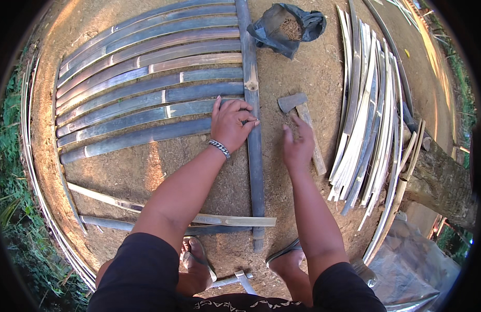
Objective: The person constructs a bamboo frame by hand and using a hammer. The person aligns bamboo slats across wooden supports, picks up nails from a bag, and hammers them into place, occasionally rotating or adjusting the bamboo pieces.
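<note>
The left hand (230, 125) lies palm down, fingers spread and curled over the long grey-blue bamboo cross rail (254, 135), pressing it where the nearest split bamboo slat (136, 139) meets it. The right hand (297, 145) hovers open and empty just right of the rail, fingers loosely bent above the wooden handle of the small iron hatchet (303, 125) lying on the bare earth. Judging from this, the step in hand is seating that slat against the rail; the next move seems to call for a firm grip on the hatchet while the left hand steadies the joint. Beyond the left hand, a row of grey-blue split bamboo slats (146, 67) fans outward; beyond the right hand lies a pile of pale bamboo strips (365, 114), and farther ahead a dark plastic bag (287, 28).
</note>
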The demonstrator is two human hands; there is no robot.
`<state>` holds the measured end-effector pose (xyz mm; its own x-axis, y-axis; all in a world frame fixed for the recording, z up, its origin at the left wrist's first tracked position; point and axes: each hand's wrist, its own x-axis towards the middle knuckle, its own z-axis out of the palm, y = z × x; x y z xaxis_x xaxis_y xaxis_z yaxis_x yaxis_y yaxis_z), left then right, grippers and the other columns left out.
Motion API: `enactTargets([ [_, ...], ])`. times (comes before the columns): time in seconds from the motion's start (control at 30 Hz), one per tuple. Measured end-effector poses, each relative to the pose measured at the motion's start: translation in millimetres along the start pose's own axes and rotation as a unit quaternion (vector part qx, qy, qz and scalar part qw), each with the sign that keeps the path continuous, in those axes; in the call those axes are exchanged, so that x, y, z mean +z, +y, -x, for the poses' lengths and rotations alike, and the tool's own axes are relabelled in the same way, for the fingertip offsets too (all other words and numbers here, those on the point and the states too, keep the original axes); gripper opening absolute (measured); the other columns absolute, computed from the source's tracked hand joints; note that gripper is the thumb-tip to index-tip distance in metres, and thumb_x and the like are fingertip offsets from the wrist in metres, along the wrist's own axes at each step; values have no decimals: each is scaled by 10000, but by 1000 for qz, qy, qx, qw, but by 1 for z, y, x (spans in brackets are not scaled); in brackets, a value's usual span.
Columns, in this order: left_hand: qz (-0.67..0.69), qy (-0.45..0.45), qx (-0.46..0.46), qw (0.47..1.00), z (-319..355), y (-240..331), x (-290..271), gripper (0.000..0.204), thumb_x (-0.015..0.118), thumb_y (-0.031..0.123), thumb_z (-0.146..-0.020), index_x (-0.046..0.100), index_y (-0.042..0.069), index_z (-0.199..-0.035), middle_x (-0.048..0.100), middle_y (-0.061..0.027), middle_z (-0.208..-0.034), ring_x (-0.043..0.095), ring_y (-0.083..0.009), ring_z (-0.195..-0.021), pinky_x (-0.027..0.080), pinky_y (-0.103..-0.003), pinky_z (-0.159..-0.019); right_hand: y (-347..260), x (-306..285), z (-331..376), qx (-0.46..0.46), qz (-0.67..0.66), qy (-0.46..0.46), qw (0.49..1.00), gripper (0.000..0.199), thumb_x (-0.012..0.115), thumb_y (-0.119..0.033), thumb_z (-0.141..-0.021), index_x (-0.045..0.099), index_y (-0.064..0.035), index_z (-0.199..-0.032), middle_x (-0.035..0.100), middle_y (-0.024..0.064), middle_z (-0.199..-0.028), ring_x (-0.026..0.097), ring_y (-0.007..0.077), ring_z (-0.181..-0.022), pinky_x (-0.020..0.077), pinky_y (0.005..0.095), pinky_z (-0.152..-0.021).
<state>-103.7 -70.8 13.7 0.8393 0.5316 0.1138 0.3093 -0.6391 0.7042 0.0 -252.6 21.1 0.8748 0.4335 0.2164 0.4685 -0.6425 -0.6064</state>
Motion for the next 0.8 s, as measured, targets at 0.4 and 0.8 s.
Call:
enactTargets([
  [0.4,14,6,8,1000,0,0,1,93,818,257,-827,781,187,-777,684,73,-1114,577,-185,-1232,161,-562,-1261,57,-47,4,103,156,-111,976,571,762,-193,-908,559,-77,-1428,609,213,-1284,568,416,-1217,457,466,-1063],
  [0.8,0,2,19,1000,0,0,-1,90,811,243,-829,765,184,-779,677,71,-1121,568,-197,-1238,167,-568,-1254,-25,-84,37,293,-252,-294,874,494,534,-272,-1080,458,28,-1465,664,164,-1023,654,262,-922,549,390,-849],
])
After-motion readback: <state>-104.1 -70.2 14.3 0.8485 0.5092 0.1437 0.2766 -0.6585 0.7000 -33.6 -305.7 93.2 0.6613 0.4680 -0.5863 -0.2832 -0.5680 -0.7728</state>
